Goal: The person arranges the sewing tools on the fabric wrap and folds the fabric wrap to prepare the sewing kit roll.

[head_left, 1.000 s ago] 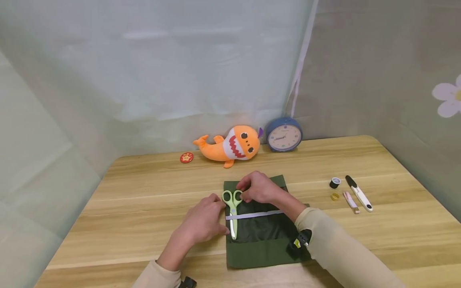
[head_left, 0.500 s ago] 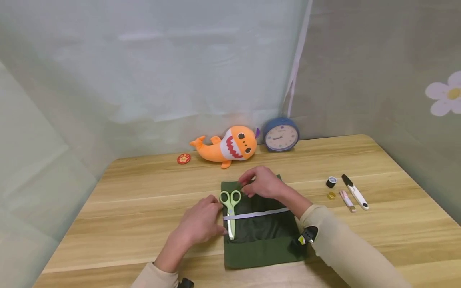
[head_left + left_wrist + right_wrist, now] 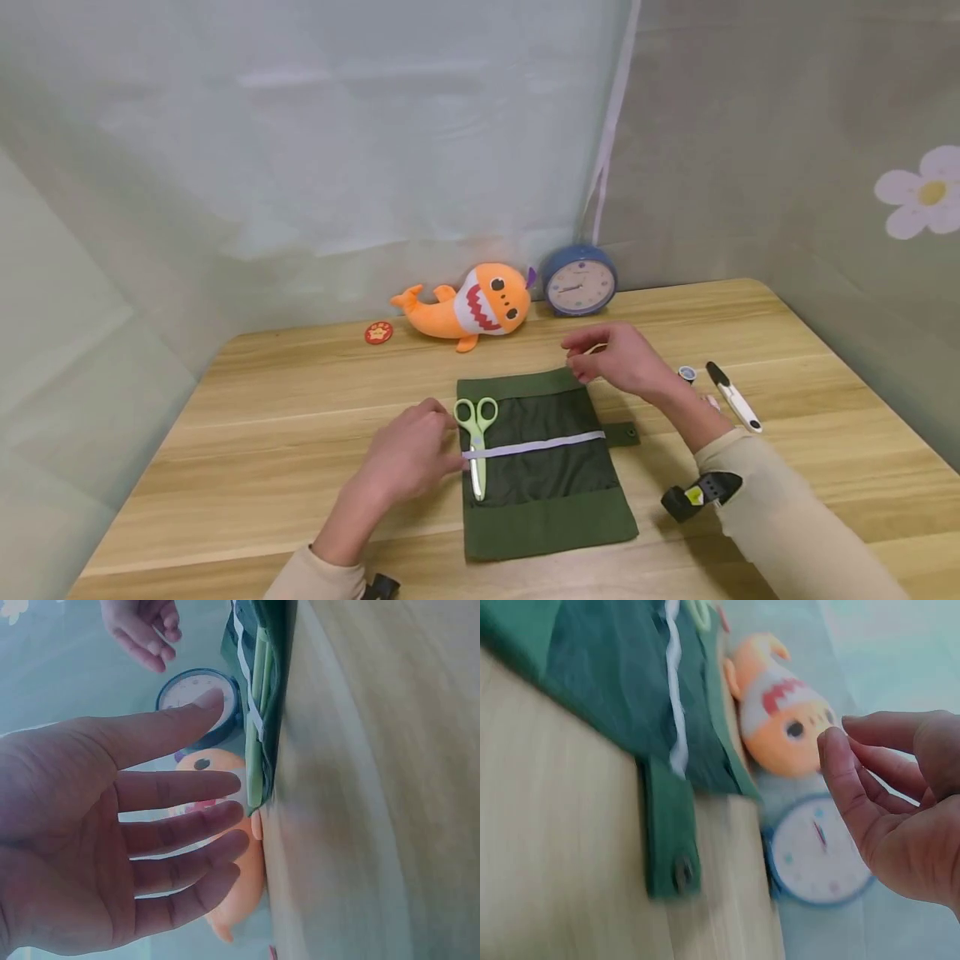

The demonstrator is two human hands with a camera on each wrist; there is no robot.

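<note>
A dark green cloth (image 3: 555, 525) lies unfolded on the tabletop (image 3: 262, 433). On it, along its left edge, light green scissors (image 3: 477, 435) lie flat with their handles toward the cloth's far side, tucked under the white strap (image 3: 540, 446) that runs across the cloth. A tab (image 3: 621, 434) with a snap sticks out from the cloth's right side. The two hands are apart: the left hand (image 3: 408, 450) is at the cloth's left edge, its fingers extended and spread; whether they touch the cloth I cannot tell. The right hand (image 3: 622, 358) is raised near the cloth's far right corner, fingers loosely bent. Beyond the cloth sit an orange plush shark (image 3: 487, 300) and a blue clock (image 3: 579, 283); right of the cloth, well apart, lies a white tool with a black end (image 3: 735, 400).
</note>
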